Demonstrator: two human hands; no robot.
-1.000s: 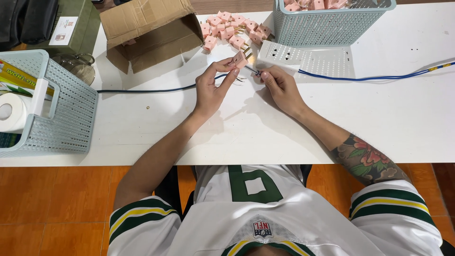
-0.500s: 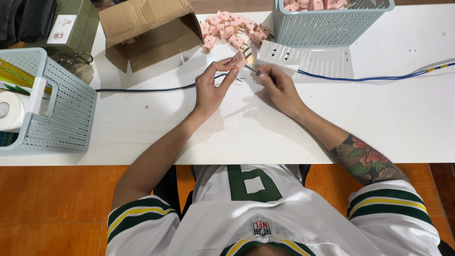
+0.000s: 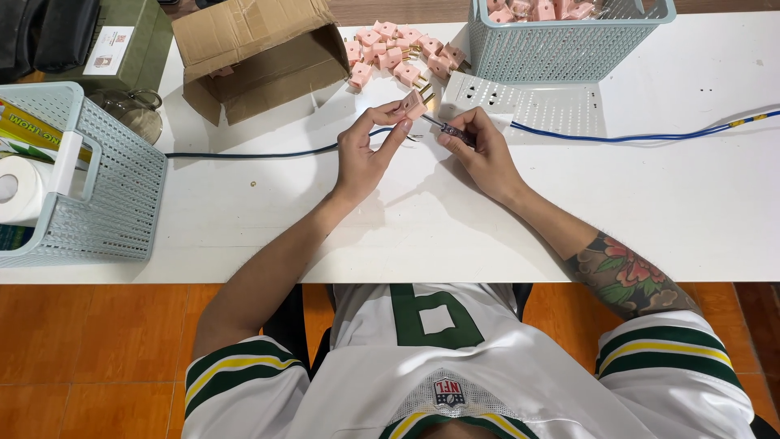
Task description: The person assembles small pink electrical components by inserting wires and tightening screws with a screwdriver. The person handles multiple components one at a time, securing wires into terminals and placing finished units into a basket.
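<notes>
Above the white bench (image 3: 244, 211), upper centre, the left hand (image 3: 366, 154) pinches a pink plug (image 3: 413, 104); the right hand (image 3: 479, 150) grips a small screwdriver (image 3: 448, 128) against it.

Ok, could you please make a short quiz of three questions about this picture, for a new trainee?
1. True or false: the left hand holds a pink plug at the fingertips.
2. What does the right hand hold? A) scissors B) a thin screwdriver-like tool C) a tape roll
3. Where does the pile of pink plugs lie: between the cardboard box and the right basket, or inside the left basket?

Key: 1. True. 2. B, its tip pointing toward the plug. 3. Between the box and the right basket.
</notes>
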